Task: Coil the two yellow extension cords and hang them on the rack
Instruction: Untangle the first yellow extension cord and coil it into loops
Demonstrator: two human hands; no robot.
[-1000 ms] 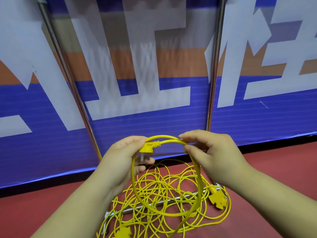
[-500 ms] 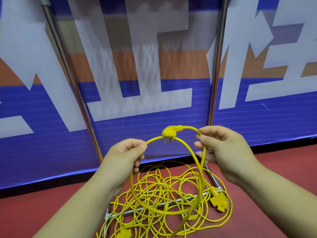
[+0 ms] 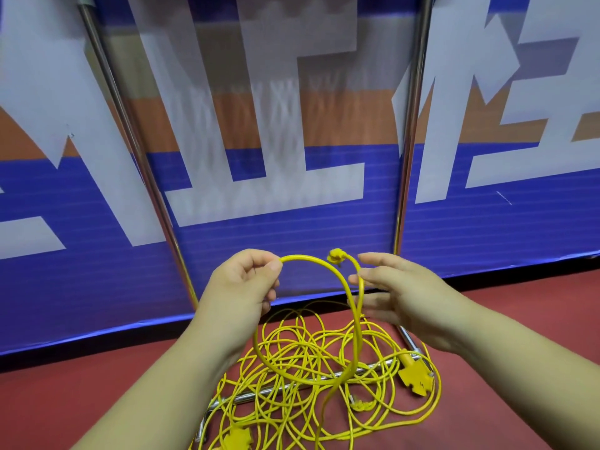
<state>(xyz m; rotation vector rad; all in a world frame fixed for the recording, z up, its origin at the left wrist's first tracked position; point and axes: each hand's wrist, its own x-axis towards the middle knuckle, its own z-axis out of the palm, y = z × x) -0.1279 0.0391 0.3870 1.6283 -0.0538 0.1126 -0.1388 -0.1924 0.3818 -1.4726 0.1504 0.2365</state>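
Pinching the yellow cord [image 3: 358,326] with left hand [image 3: 240,287], right hand [image 3: 406,297] touching.

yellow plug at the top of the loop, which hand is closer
Right. The right hand is just right of the yellow plastic plug; the left hand pinches the yellow cord farther left.

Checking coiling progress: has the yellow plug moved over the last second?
Yes. The plug has travelled right, from the left hand toward the right metal pole.
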